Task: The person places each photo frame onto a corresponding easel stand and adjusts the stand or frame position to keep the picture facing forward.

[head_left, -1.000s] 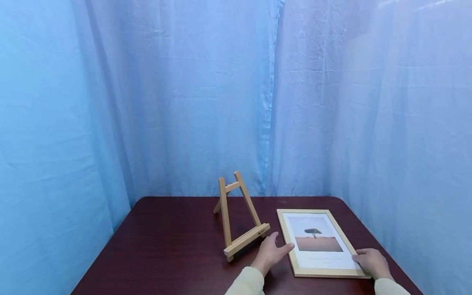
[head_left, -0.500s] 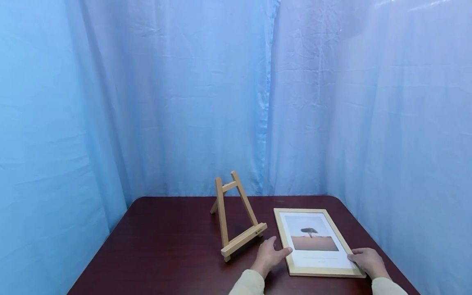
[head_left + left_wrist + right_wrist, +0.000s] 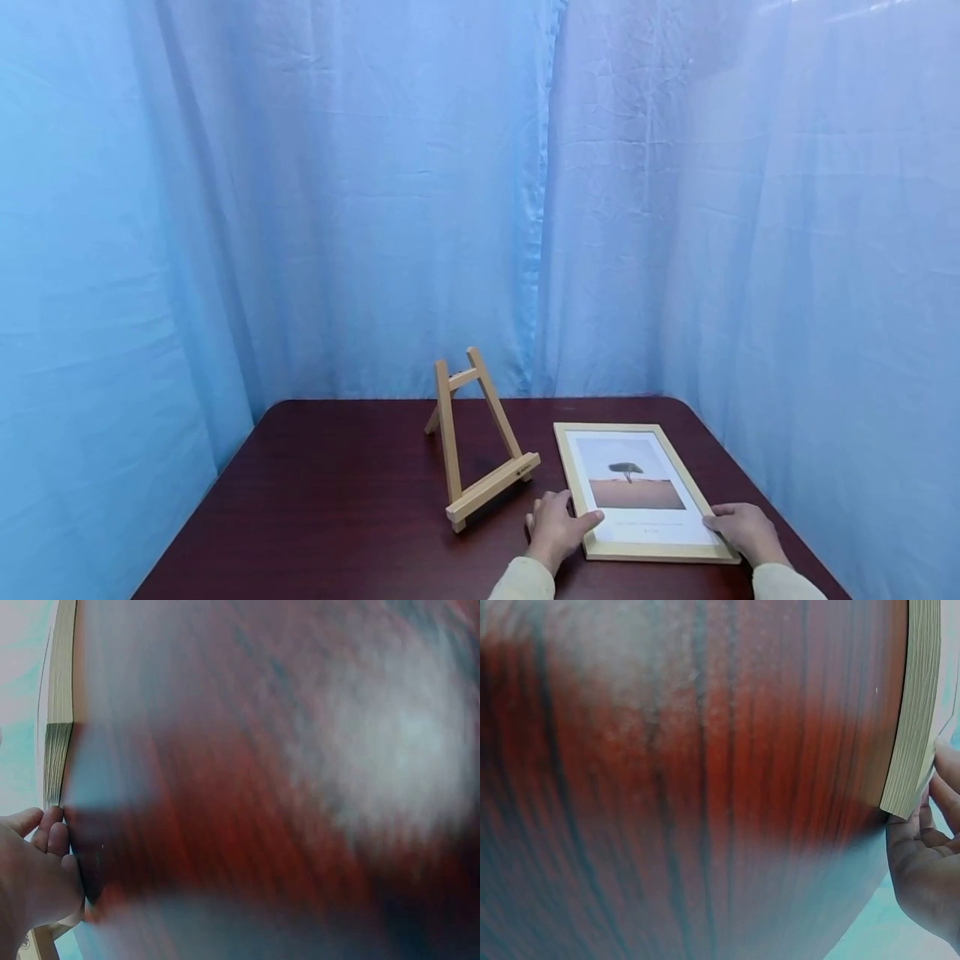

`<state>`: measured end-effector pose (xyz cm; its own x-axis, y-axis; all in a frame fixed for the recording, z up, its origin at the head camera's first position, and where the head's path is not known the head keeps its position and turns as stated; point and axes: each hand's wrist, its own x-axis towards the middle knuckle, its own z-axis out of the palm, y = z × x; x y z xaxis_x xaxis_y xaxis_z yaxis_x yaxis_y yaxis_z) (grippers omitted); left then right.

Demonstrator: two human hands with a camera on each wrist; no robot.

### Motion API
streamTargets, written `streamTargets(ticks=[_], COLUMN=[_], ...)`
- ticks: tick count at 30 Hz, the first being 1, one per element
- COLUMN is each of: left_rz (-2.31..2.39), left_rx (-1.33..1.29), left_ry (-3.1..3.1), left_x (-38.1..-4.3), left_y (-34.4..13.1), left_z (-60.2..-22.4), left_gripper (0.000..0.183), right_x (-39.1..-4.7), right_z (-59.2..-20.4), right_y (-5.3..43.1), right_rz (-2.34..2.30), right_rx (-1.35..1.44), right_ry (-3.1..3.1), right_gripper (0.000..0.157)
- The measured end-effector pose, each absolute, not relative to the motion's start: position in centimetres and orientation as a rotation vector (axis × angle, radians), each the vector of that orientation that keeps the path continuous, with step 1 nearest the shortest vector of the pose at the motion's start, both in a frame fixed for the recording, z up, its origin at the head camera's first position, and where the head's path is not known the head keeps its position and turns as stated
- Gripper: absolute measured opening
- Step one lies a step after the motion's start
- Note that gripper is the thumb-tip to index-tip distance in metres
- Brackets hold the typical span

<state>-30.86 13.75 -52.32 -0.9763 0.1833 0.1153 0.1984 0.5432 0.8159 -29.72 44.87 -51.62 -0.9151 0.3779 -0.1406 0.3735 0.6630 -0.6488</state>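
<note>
A picture frame (image 3: 636,492) of pale wood, with a print of a tree inside, lies face up at the right of the dark table. My right hand (image 3: 750,533) grips its right edge near the lower corner, thumb on top. At the left edge, my left hand (image 3: 557,529) holds the frame with its thumb over the border and its fingers curled by the side. Both wrist views show the fingers of the left hand (image 3: 37,870) and right hand (image 3: 930,855) close against the frame's wooden side; the fingertips beneath are partly hidden.
A small wooden easel (image 3: 480,450) stands upright left of the frame, its ledge turned toward the front right. The dark red-brown table (image 3: 322,508) is enclosed by blue curtains (image 3: 405,200) at the back and sides.
My left hand has moved against the frame's left edge, its fingers curling in from a more spread pose. The right hand keeps its grip. The head view has shifted slightly.
</note>
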Motion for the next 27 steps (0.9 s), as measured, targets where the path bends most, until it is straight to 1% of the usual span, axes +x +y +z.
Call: streamTargets(ticks=[13, 20, 27], left_rz=[-1.353, -1.213, -1.169], left_rx=[-0.242, -0.246, -0.266], left_ry=[-2.737, -2.723, -2.720], left_x=[-30.7, -30.6, -30.7], left_y=[14.2, 14.2, 14.2], left_z=[-52.8, -53.1, -53.3], left_gripper=[0.060, 0.050, 0.043], right_x=[-29.7, -29.7, -29.8], right_z=[-51.8, -51.7, -51.7], right_y=[44.1, 43.8, 43.8], right_rz=[1.093, 1.078, 1.079], right_rx=[-0.624, -0.598, -0.616], right_ry=[-2.850, -2.862, -2.853], right_gripper=[0.043, 0.041, 0.040])
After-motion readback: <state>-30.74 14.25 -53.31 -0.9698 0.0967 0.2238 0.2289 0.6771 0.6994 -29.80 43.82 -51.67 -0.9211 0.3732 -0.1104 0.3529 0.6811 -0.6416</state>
